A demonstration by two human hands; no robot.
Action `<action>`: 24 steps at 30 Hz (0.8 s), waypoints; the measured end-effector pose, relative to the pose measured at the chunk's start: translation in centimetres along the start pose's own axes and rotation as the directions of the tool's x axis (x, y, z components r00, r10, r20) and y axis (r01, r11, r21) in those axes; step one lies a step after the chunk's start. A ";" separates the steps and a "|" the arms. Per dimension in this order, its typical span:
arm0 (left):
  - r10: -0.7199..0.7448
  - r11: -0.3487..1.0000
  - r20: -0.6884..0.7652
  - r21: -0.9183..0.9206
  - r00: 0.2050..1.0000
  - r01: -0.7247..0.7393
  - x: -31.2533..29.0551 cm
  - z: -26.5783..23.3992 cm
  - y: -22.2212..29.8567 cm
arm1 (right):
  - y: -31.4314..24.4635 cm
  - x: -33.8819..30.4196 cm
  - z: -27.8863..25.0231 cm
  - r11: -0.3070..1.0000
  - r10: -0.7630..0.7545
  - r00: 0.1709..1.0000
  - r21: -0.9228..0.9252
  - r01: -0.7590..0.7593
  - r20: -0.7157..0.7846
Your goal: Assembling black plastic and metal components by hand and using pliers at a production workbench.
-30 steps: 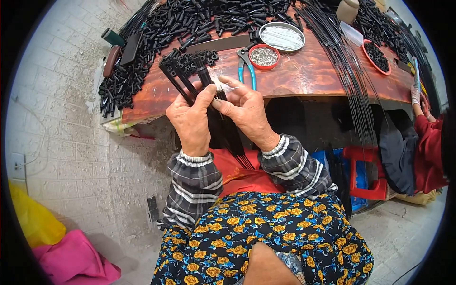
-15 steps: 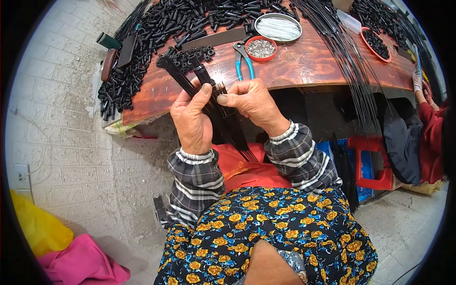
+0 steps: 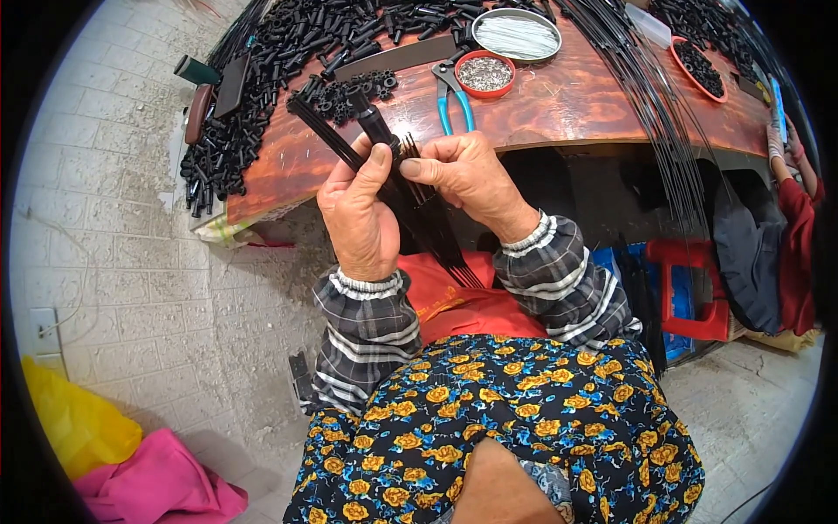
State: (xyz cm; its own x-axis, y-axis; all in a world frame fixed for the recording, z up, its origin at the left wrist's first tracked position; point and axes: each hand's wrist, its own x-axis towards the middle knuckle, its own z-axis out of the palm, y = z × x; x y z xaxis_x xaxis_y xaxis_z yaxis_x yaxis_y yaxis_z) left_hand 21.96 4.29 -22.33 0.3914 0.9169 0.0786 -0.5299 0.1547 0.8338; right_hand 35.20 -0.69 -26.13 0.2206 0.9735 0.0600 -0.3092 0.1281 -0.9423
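My left hand (image 3: pixel 361 214) is closed round a black plastic umbrella runner (image 3: pixel 375 125) and a bundle of thin black ribs (image 3: pixel 321 131). The runner's tube points up and away, above my thumb. Close beside it on the right, my right hand (image 3: pixel 478 185) pinches the ends of thin ribs between thumb and forefinger; several tips (image 3: pixel 408 144) poke up by the thumb. Below both hands the dark lower ribs (image 3: pixel 441 240) slant down toward my lap. My fingers hide where ribs and runner meet.
Beyond my hands, the wooden table (image 3: pixel 576 113) bears pliers (image 3: pixel 452 100), a red bowl of small metal bits (image 3: pixel 484 73), a dish of white strips (image 3: pixel 517 35) and heaped black plastic parts (image 3: pixel 236 140). Long rods (image 3: pixel 650 113) overhang its edge. A co-worker's sleeve (image 3: pixel 796 244) is at right.
Both hands keep their grip and have shifted slightly right in the picture, as has the table. At the far right, the co-worker's hands have moved a little.
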 end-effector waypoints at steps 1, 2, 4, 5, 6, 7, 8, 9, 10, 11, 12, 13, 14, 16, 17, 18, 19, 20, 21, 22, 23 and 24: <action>-0.002 1.000 0.017 -0.002 1.000 0.002 -0.1 0.1 0.1 | 0.0 0.0 0.0 1.000 0.000 1.000 -0.001 0.000 0.002; -0.001 1.000 0.017 -0.003 1.000 0.001 -0.2 0.2 0.1 | 0.0 0.0 0.1 1.000 -0.015 1.000 -0.005 0.015 0.019; 0.027 1.000 0.008 0.002 1.000 -0.027 -0.2 0.3 0.2 | -0.1 0.0 0.4 0.999 -0.033 0.999 -0.010 0.033 0.039; 0.030 1.000 0.009 0.001 1.000 -0.030 -0.1 0.0 0.1 | -0.1 0.0 0.9 0.998 -0.063 0.998 -0.022 0.063 -0.004; 0.057 0.997 -0.004 0.053 0.998 -0.057 0.1 -0.5 -0.2 | -0.1 0.0 1.5 0.995 -0.094 0.995 -0.034 0.092 -0.046; 0.082 0.991 -0.014 0.104 0.997 -0.081 0.3 -0.6 -0.2 | 0.1 0.0 1.9 0.995 -0.096 0.994 -0.037 0.094 -0.048; 0.082 0.992 -0.011 0.102 0.997 -0.080 0.6 -0.7 -0.1 | 0.4 0.0 2.4 0.993 -0.105 0.991 -0.065 0.100 -0.081; 0.098 0.978 -0.013 0.187 0.995 -0.094 1.0 -0.6 0.3 | 0.6 0.0 2.6 0.990 -0.116 0.987 -0.093 0.105 -0.114; 0.117 0.957 -0.017 0.271 0.993 -0.108 1.1 -0.5 0.6 | 0.2 0.0 2.6 0.993 -0.084 0.990 -0.088 0.075 -0.113; 0.119 0.957 -0.018 0.270 0.993 -0.109 1.3 -0.3 0.6 | 0.3 0.0 2.7 0.993 -0.084 0.990 -0.089 0.074 -0.111; 0.127 0.963 -0.057 0.246 0.990 -0.110 1.4 -0.1 0.5 | 0.4 0.1 2.7 0.993 -0.088 0.988 -0.091 0.076 -0.131; 0.136 0.968 -0.095 0.223 0.986 -0.112 1.6 0.0 0.4 | 0.5 0.2 2.8 0.993 -0.092 0.984 -0.092 0.079 -0.150; 0.113 0.979 -0.125 0.181 0.986 -0.090 1.9 -0.2 0.1 | 0.6 0.4 2.9 0.993 -0.092 0.985 -0.092 0.079 -0.149; 0.099 0.987 -0.126 0.139 0.987 -0.082 2.1 -0.6 -0.2 | 0.9 0.6 3.0 0.994 -0.104 0.980 -0.060 0.095 -0.171; 0.085 0.993 -0.126 0.097 0.988 -0.073 2.2 -0.8 -0.3 | 0.8 0.6 2.9 0.994 -0.102 0.980 -0.058 0.093 -0.171; 0.099 0.992 -0.126 0.089 0.987 -0.088 2.5 -1.4 -0.8 | 0.7 0.5 2.9 0.988 -0.128 0.978 -0.103 0.112 -0.166; 0.098 0.992 -0.126 0.092 0.987 -0.087 2.5 -1.3 -0.8 | 0.6 0.5 2.8 0.980 -0.155 0.975 -0.146 0.132 -0.161; 0.091 0.993 -0.100 0.078 0.991 -0.083 2.4 -1.1 -0.9 | 0.9 0.6 2.7 0.981 -0.155 0.975 -0.144 0.132 -0.161; 0.085 0.995 -0.075 0.065 0.994 -0.080 2.3 -1.0 -1.0 | 1.4 0.8 2.5 0.974 -0.196 0.967 -0.147 0.173 -0.162; 0.087 0.994 -0.075 0.067 0.993 -0.082 2.4 -0.9 -1.1 | 1.5 0.9 2.5 0.965 -0.239 0.957 -0.150 0.216 -0.162; 0.119 0.990 -0.091 0.084 0.989 -0.112 2.3 -0.8 -1.2 | 1.4 0.9 2.6 0.965 -0.241 0.957 -0.149 0.218 -0.160; 0.152 0.985 -0.106 0.102 0.983 -0.141 2.3 -0.8 -1.2 | 1.2 0.9 2.6 0.960 -0.259 0.955 -0.149 0.237 -0.148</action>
State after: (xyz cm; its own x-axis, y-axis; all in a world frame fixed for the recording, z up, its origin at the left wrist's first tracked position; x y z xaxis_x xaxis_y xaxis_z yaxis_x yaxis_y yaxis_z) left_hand 22.96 6.51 -23.59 0.2247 0.9634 0.1462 -0.5004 -0.0147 0.8657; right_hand 32.60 0.85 -26.38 0.4271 0.8681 0.2527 -0.1062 0.3258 -0.9395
